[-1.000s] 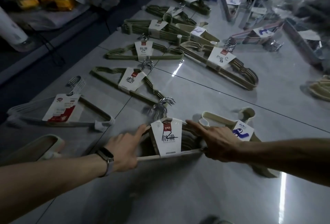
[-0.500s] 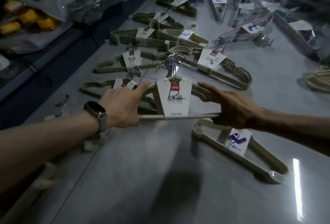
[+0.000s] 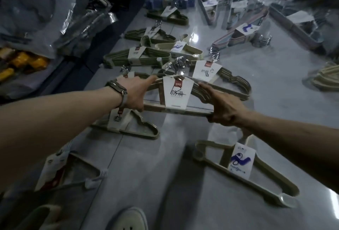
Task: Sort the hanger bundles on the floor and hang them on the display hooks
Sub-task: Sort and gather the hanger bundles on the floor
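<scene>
the left hand and right hand grip opposite ends of the hanger bundle between them.

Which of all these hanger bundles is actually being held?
The beige bundle with the white-and-red label, gripped at its ends by the left hand and right hand; all others lie on the floor.

Both arms outstretched, forearms bare. Left hand and right hand grip opposite ends of one hanger bundle.
</scene>
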